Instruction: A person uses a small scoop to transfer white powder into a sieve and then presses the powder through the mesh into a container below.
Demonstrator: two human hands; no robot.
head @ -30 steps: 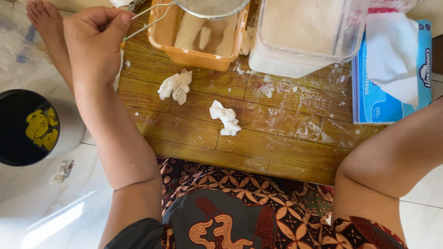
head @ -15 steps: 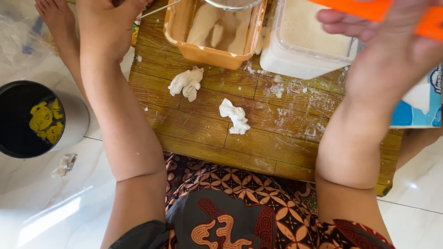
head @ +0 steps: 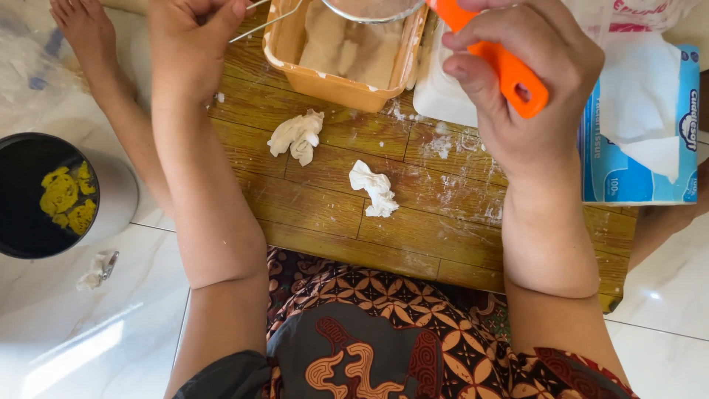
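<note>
My right hand (head: 528, 89) grips an orange handle (head: 509, 70) of a round wire sieve (head: 369, 9) held over an orange tub (head: 343, 55) with pale floury contents. My left hand (head: 193, 44) is closed on thin metal wires (head: 262, 26) at the sieve's left side, by the tub's corner. Two crumpled white tissues (head: 298, 137) (head: 375, 189) lie on the flour-dusted wooden board (head: 458, 222) between my forearms.
A clear plastic container (head: 443, 92) stands behind my right hand. A blue tissue box (head: 642, 125) sits at the right. On the white tiled floor at the left are a black bin (head: 44, 196) with yellow scraps, a small wad (head: 96, 270) and a bare foot (head: 88, 33).
My right hand has come in from the right with the orange-handled sieve and now holds it over the tub. The view has shifted; my left hand stays at the tub's corner.
</note>
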